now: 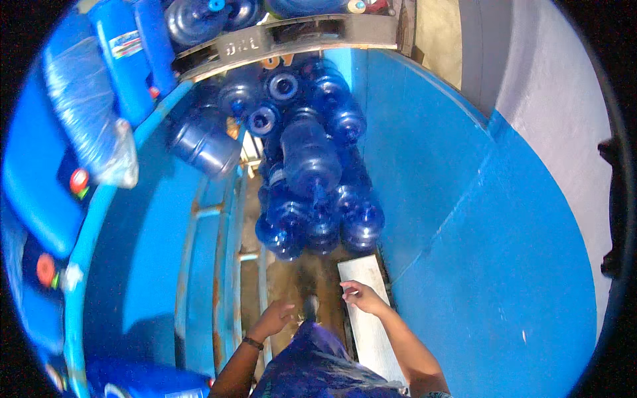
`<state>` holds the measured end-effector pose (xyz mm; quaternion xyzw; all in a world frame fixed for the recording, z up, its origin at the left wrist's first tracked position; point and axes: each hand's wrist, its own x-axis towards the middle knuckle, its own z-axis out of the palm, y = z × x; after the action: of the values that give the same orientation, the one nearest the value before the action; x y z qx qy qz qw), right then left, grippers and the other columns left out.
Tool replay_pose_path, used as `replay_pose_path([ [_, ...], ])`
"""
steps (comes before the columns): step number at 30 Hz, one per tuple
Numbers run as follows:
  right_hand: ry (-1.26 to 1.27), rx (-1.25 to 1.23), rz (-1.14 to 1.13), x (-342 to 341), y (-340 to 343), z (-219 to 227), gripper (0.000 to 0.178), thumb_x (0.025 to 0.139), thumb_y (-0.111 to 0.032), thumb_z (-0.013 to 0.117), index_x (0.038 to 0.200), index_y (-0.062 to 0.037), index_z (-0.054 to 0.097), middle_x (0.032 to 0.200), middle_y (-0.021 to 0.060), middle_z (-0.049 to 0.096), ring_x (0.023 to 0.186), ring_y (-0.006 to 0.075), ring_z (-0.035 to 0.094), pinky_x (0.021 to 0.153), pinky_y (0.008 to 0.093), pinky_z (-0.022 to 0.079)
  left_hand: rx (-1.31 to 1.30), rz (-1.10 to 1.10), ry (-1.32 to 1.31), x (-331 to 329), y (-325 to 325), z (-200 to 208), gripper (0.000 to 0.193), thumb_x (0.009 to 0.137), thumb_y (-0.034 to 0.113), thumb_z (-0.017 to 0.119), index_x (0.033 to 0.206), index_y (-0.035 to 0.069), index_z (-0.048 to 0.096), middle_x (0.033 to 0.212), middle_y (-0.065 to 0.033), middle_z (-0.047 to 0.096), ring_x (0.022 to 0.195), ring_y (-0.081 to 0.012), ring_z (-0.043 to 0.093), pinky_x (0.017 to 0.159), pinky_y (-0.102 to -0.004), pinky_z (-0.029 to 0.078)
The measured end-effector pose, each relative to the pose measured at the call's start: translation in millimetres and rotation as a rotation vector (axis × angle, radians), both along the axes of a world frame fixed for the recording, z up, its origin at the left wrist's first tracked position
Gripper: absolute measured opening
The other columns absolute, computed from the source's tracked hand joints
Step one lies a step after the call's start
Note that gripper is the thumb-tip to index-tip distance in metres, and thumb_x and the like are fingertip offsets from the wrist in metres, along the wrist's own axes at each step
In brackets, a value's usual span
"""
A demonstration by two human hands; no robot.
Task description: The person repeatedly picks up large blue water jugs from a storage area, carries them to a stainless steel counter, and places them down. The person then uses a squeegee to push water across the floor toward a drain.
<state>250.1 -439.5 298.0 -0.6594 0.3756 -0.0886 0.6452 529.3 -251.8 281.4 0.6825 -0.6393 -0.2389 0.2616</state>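
Note:
My left hand (pixel 273 320), with a dark band on its wrist, hangs in front of my body with bent fingers apart and nothing in them. My right hand (pixel 362 296) is held over a white board (pixel 373 312), its fingers loosely curved and empty. Beyond both hands, a stack of clear blue water jugs (pixel 310 159) fills the far end of a narrow passage. Several of them lie on their sides with necks facing me. Another jug (pixel 207 149) lies tilted at the left of the stack, by the metal rails.
Rusty light-blue metal rails (pixel 219 265) run along the left side. A tall blue wall (pixel 431 166) bounds the right. Large blue containers (pixel 40 186) with red caps line the far left, one plastic-wrapped (pixel 89 113). A beam (pixel 292 36) crosses above the stack, with more jugs (pixel 192 20) behind it.

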Motion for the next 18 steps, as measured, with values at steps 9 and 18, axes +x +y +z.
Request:
replay_pose_path([
  [9,-0.318,0.640,-0.638,199.9,-261.9,-85.8,0.077,0.086,-0.029,0.074,0.147,-0.0197,0.028,0.114,0.0116,0.056,0.093,0.0253,0.062,0.079,0.0413,0.056,0.258,0.191,0.433,164.1,-252.0,-113.8,0.046,0.085,0.027,0.068,0.125,0.007,0.059,0.112,-0.0152,0.064,0.095,-0.0300,0.064,0.086,-0.0419,0.051],
  [18,-0.554,0.443,-0.634,284.4,-342.8,-183.9,0.056,0.083,-0.025,0.077,0.129,-0.0178,0.046,0.106,0.0049,0.062,0.089,0.0225,0.063,0.069,0.0394,0.055,0.779,0.345,0.502,252.3,-375.8,-325.4,0.041,0.081,0.020,0.073,0.115,0.004,0.058,0.103,-0.0106,0.067,0.091,-0.0257,0.067,0.079,-0.0434,0.056],
])
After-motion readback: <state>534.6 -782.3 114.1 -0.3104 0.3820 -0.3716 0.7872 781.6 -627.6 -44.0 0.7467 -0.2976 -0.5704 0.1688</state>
